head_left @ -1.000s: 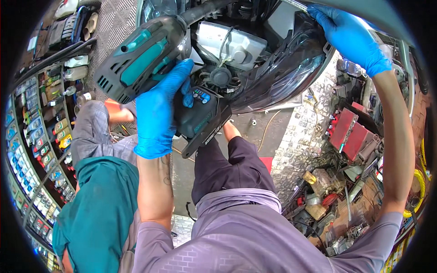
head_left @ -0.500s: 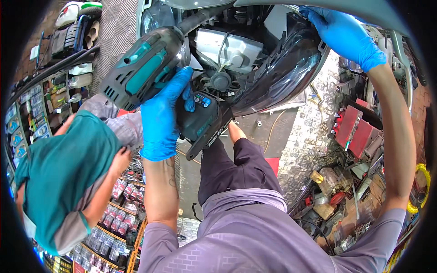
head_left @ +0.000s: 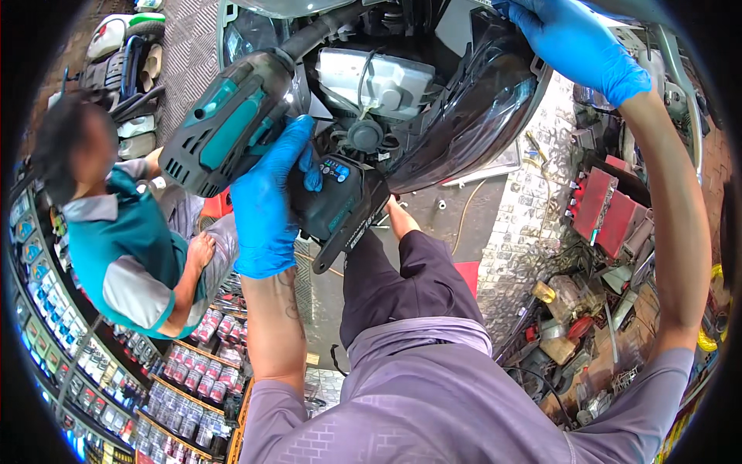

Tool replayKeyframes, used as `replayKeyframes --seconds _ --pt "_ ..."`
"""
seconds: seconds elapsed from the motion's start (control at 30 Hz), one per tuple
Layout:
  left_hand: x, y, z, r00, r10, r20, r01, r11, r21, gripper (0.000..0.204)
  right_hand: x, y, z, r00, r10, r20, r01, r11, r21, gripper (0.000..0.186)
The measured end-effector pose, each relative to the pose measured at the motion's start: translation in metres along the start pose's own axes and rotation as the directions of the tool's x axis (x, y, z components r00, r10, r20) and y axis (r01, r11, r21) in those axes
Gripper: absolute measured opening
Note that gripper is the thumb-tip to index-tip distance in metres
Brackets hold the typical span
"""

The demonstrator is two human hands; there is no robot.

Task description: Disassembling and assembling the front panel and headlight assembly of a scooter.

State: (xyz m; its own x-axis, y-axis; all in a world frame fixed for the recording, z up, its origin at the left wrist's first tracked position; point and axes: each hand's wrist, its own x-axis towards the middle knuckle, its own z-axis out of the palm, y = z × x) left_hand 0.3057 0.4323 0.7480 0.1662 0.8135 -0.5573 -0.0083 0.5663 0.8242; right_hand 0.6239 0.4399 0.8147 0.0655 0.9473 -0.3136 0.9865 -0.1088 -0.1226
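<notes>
My left hand (head_left: pixel 267 203), in a blue glove, is closed round the handle of a teal and black cordless impact wrench (head_left: pixel 232 124). The wrench's black battery (head_left: pixel 328 197) sits below my fingers. A long dark extension (head_left: pixel 328 35) runs from its nose into the opened front of a motorcycle. My gloved right hand (head_left: pixel 583 50) is up at the top edge, closed at the rim of the front fairing; its fingertips are partly hidden there. Between my hands lie a clear headlight lens (head_left: pixel 471 116), a silver box-like unit (head_left: pixel 376 83) and a round dark horn-like part (head_left: pixel 363 135).
A co-worker (head_left: pixel 127 232) in a teal and grey shirt is close on my left, by shelves of bottles (head_left: pixel 193 371). Red metal boxes (head_left: pixel 610 209) and heaped tools and parts (head_left: pixel 564 325) lie on the floor at right. A hose (head_left: pixel 468 220) crosses the floor.
The co-worker at left has straightened up from bending, so the head now shows. My wrench and both hands shift slightly left and up in the picture, along with the motorcycle.
</notes>
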Motion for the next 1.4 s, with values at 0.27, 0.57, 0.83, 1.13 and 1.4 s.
replayKeyframes --seconds 0.27,0.57,0.83,1.13,1.4 --pt "0.0 0.003 -0.003 0.999 -0.044 0.002 0.044 0.998 -0.032 0.015 -0.001 -0.006 -0.004 1.0 0.024 0.015 -0.024 1.0 0.014 0.036" --pt "-0.001 -0.001 -0.002 1.0 0.004 0.01 -0.003 1.0 -0.028 0.014 -0.001 -0.005 -0.004 0.999 0.02 0.027 -0.02 1.0 0.017 0.034" --pt "0.0 0.002 -0.004 0.999 -0.046 0.017 0.047 0.996 -0.073 0.012 -0.003 -0.001 -0.001 0.999 -0.04 -0.035 0.04 0.999 -0.004 0.032" --pt "-0.004 0.004 0.001 1.0 -0.022 0.001 0.022 0.999 -0.038 0.018 -0.002 -0.01 -0.008 1.0 -0.009 0.006 0.009 0.999 -0.033 0.031" --pt "-0.002 0.005 0.001 1.0 -0.025 -0.002 0.024 0.997 -0.069 0.017 -0.002 -0.006 -0.003 0.999 -0.021 -0.029 0.02 1.0 -0.011 0.03"
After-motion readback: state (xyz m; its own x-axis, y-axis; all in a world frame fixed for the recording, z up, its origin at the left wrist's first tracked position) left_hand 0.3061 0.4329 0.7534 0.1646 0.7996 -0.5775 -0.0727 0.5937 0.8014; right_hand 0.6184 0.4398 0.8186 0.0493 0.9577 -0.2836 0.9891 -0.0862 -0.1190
